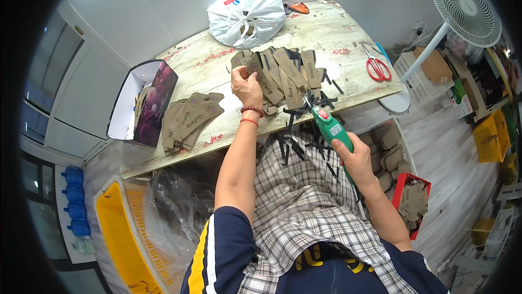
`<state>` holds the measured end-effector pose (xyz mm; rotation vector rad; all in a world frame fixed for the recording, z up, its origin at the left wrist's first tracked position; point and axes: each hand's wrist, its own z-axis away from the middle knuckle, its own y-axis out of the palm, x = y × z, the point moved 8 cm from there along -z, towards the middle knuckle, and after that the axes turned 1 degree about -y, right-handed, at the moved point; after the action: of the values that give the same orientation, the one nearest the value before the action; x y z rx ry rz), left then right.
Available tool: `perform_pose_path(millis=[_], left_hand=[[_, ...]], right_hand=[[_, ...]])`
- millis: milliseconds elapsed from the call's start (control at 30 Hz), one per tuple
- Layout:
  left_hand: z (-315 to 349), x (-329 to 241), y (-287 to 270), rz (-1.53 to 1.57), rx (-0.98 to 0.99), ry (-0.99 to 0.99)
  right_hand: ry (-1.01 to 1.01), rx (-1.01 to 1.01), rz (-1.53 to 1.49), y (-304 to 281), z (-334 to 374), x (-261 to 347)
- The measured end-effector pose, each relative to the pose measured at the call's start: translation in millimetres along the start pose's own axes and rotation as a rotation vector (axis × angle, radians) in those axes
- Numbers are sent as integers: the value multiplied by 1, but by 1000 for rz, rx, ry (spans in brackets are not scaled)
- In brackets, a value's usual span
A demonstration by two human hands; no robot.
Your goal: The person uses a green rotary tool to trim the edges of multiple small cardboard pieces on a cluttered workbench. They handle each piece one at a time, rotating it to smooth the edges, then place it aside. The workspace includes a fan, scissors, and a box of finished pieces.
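Observation:
My left hand [247,87] pinches a khaki fabric strap [254,64] at the left of a fanned pile on the table. More khaki straps [291,74] with dark printing and black strips among them lie just right of it. My right hand [356,158] is wrapped round green electric scissors [328,125] with a red button. Their metal tip points at the pile's near edge, beside cut black strips [296,112]; whether it touches a strap I cannot tell. A second fan of khaki straps [193,114] lies left of my left forearm.
An open dark box [157,104] stands at the table's left. A tied white plastic bag [247,17] sits at the back, red-handled scissors [378,69] at the right. Black scraps lie on my checked apron [299,196]. Below are a yellow basket [117,229], a red box [401,188] and a fan [466,6].

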<state>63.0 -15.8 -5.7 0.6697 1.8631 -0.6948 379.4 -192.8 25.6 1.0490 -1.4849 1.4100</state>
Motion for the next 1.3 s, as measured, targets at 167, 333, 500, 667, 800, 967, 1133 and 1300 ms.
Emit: perform_pose_path(millis=[167, 333, 500, 667, 800, 967, 1133, 1300], left_hand=[[51, -60, 2, 678, 292, -179], [114, -86, 4, 863, 337, -457], [148, -83, 25, 936, 380, -584], [172, -79, 35, 882, 450, -668], [186, -77, 38, 827, 469, -674], [201, -84, 35, 871, 510, -676], [198, -78, 28, 799, 528, -573], [174, -83, 16, 736, 562, -423]], right_hand=[[-91, -85, 72, -5, -3, 27], [-95, -95, 40, -12, 10, 23], [-57, -81, -2, -19, 24, 12], [-28, -107, -6, -28, 31, 5], [-70, -136, -22, -31, 33, 8], [-85, -160, -14, -33, 30, 15], [-60, -131, -47, -36, 28, 17], [-39, -83, -76, -40, 29, 14]])
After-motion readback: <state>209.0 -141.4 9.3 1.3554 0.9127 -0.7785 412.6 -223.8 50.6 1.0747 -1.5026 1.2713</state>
